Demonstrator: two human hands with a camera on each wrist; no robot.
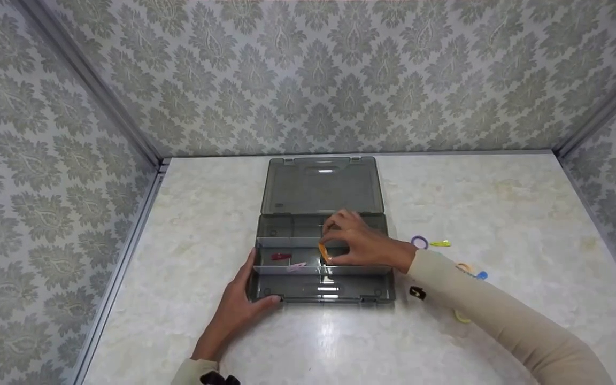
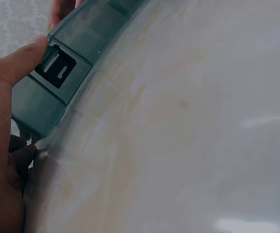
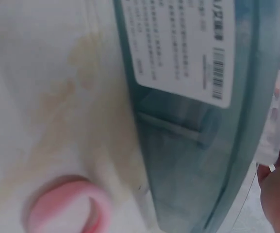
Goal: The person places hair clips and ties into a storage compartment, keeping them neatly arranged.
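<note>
A grey translucent divider box (image 1: 297, 286) stands with its lid (image 1: 321, 187) folded back toward the wall. My left hand (image 1: 237, 302) grips the front left corner, thumb along the front and fingers down the left side; the left wrist view shows that thumb (image 2: 25, 60) beside a dark latch (image 2: 57, 68). Over the middle compartment, my right hand (image 1: 361, 243) pinches an orange hair clip (image 1: 323, 251) between thumb and fingers. A red hair clip (image 1: 280, 256) and a pink hair clip (image 1: 297, 267) lie in that compartment, left of the right hand.
Right of the box lie a purple ring (image 1: 419, 242), a yellow-green hair clip (image 1: 440, 243), a black clip-like piece (image 1: 417, 292) and a blue piece (image 1: 481, 275). The right sleeve (image 1: 500, 307) partly covers a yellow ring (image 1: 461, 317). A pink ring (image 3: 69, 206) shows in the right wrist view.
</note>
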